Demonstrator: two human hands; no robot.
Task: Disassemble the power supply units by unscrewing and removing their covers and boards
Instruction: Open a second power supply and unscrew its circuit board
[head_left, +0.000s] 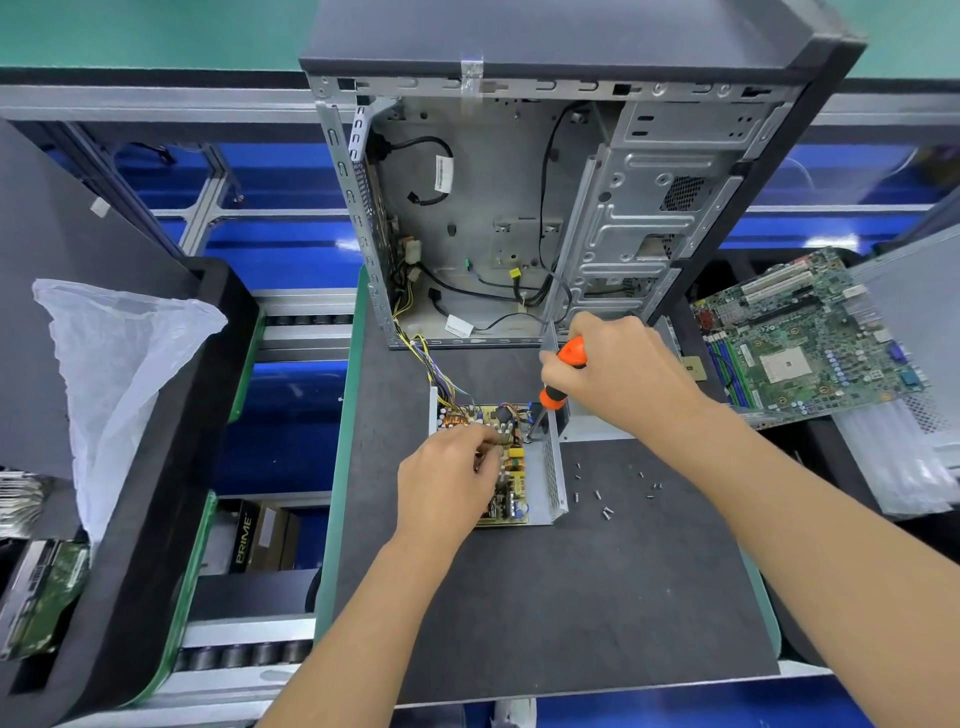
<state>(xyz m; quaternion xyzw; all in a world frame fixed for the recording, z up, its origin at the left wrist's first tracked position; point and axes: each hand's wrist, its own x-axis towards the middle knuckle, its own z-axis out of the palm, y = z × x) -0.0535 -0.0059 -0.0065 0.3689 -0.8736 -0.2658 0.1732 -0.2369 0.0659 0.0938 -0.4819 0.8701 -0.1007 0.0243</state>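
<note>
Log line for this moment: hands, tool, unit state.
right hand grips screwdriver, tip down at board corner | left hand rests on circuit board | power supply cover off | loose screws on mat

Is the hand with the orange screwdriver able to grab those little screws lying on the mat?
Probably yes. The loose screws lie in the open on the mat, just right of the power supply, with nothing over them. But the right hand grips the screwdriver, so it isn't free.
</note>
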